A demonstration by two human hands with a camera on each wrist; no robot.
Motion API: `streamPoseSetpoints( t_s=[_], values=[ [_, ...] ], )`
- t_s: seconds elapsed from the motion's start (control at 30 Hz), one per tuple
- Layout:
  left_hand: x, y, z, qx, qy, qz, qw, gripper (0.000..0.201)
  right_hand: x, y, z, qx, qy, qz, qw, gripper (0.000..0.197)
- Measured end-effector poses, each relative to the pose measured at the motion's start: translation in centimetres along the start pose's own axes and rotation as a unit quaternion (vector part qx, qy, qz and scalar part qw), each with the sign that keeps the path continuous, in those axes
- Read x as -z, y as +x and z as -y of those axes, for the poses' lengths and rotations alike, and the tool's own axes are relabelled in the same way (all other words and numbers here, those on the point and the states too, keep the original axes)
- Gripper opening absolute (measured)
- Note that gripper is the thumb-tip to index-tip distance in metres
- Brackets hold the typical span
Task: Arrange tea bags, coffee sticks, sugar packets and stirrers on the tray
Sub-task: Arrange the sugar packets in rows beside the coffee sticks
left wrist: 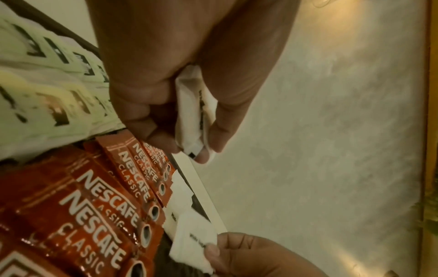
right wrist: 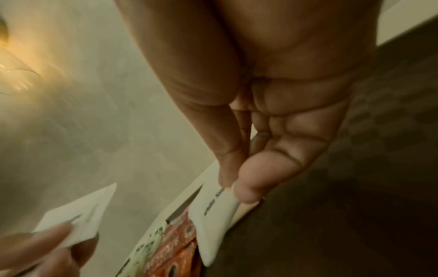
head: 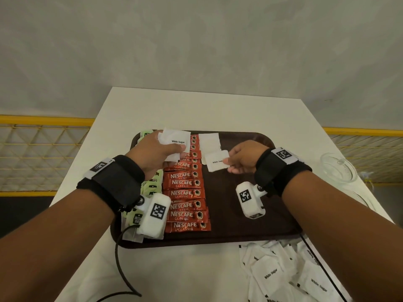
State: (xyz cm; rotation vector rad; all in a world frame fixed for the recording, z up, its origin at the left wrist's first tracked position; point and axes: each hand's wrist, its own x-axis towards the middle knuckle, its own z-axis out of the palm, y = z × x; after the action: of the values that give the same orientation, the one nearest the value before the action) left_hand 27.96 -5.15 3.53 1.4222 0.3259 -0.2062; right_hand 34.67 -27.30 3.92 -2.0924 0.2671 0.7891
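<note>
At the middle of the head view, a dark brown tray [head: 272,225] sits on a white desk [head: 174,110]. A column of red coffee sticks [head: 187,194] runs down the tray left of centre, with pale green tea bags [head: 151,186] just beside it on the left, partly hidden by the left wrist. The left hand [head: 152,152], over the tray's upper left, has its grip closed on a small bunch of white sugar packets [head: 176,139], thumb and fingers curled round them. The right hand [head: 244,159], right of centre, pinches a single sugar packet [head: 214,163] by its right edge between thumb and fingers; that packet overlaps other white packets [head: 209,141] lying on the tray next to the coffee sticks. At the lower right of the frame, a loose heap of sugar packets [head: 283,275] lies on the desk below the tray's edge. A clear glass dish [head: 338,168] stands at the right edge.
</note>
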Motion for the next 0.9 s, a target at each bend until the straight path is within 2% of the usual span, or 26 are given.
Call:
streamPoseSetpoints(
  t_s=[0.17, 0.27, 0.3, 0.4, 0.47, 0.57, 0.67, 0.73, 0.83, 0.9],
  values=[
    [0.2, 0.1, 0.1, 0.004, -0.003, -0.001, 1.0, 0.037, -1.0, 1.3, 0.1, -0.044, -0.015, 0.004, 0.999, 0.012],
    [0.4, 0.2, 0.3, 0.008, 0.005, 0.001, 1.0, 0.039, -1.4, 2.3, 0.1, -0.009, -0.016, -0.01, 1.0, 0.01],
    [0.5, 0.2, 0.3, 0.008, 0.005, 0.002, 1.0, 0.039, -1.5, 2.2, 0.3, -0.019, -0.033, -0.007, 0.999, 0.01],
    [0.6, 0.1, 0.3, 0.014, 0.002, 0.002, 1.0, 0.035, -1.7, 2.0, 0.9, -0.058, -0.081, -0.011, 0.995, 0.032],
    [0.6, -0.1, 0.3, 0.023, -0.007, 0.004, 1.0, 0.032, -1.7, 2.3, 0.8, -0.043, -0.091, -0.025, 0.995, 0.04],
    [0.5, -0.2, 0.2, 0.037, -0.021, 0.004, 0.999, 0.028, -1.6, 2.9, 0.3, -0.023, -0.131, -0.053, 0.99, 0.039],
    [0.3, -0.4, 0.0, 0.039, -0.016, 0.029, 0.999, 0.023, -1.1, 2.7, 0.9, 0.039, -0.163, -0.082, 0.982, 0.035],
    [0.1, -0.4, 0.1, 0.033, -0.001, 0.054, 0.998, 0.03, -1.3, 1.6, 1.9, 0.093, -0.126, -0.059, 0.986, 0.037],
    [-0.5, -0.4, 0.2, 0.013, 0.02, 0.073, 0.997, 0.037, -1.7, 0.0, 3.1, 0.152, 0.01, 0.048, 0.987, 0.045],
    [-0.9, -0.4, 0.2, -0.002, 0.014, 0.086, 0.996, 0.037, -1.9, -0.3, 3.1, 0.183, 0.044, 0.092, 0.978, 0.04]
  ],
)
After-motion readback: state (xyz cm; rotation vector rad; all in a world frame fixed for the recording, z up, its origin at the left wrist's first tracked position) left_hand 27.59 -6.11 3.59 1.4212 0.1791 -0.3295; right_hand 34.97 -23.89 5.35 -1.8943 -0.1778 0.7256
